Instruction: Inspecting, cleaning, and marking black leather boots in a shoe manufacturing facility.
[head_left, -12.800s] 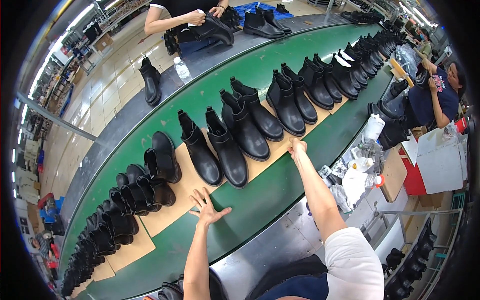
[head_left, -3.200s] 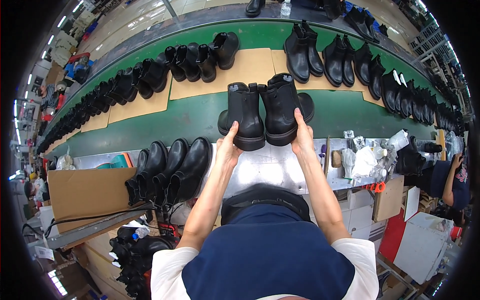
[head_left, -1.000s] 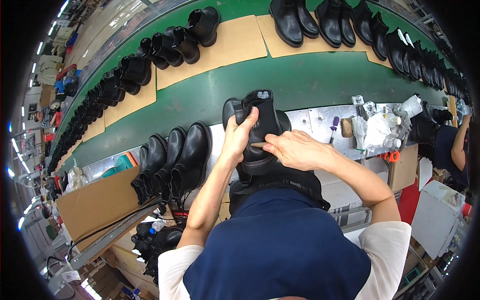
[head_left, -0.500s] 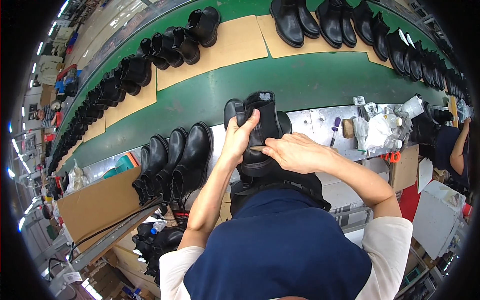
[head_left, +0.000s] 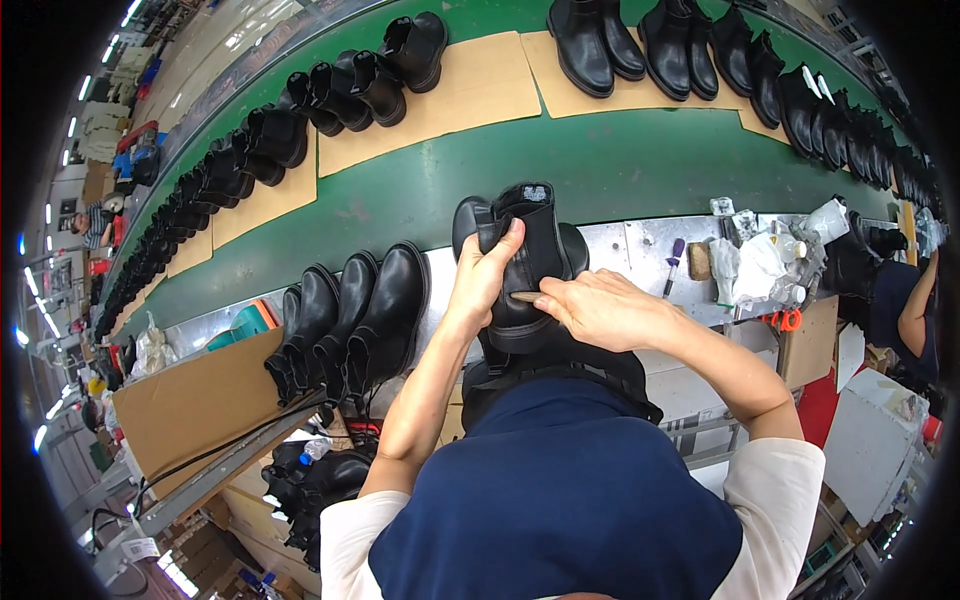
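Note:
A black ankle boot (head_left: 535, 250) stands tilted on the metal work ledge (head_left: 640, 250) in front of me. My left hand (head_left: 485, 280) grips its shaft from the left side. My right hand (head_left: 595, 308) holds a small thin tool (head_left: 524, 297) whose tip touches the boot's side near the sole. A second black boot (head_left: 468, 215) lies just behind the first one. To the left, three black boots (head_left: 345, 320) stand in a row on the ledge.
A green conveyor belt (head_left: 640, 160) carries cardboard sheets (head_left: 440, 95) with many black boots. Bottles, rags and scissors (head_left: 785, 320) clutter the ledge at right. A cardboard box (head_left: 190, 400) sits lower left with more boots (head_left: 320, 480) below. Another person's arm (head_left: 915, 310) shows at far right.
Earlier I carried a pair of boots off the belt to the ledge. Over the last second both hands stay on the one boot, with only slight shifts.

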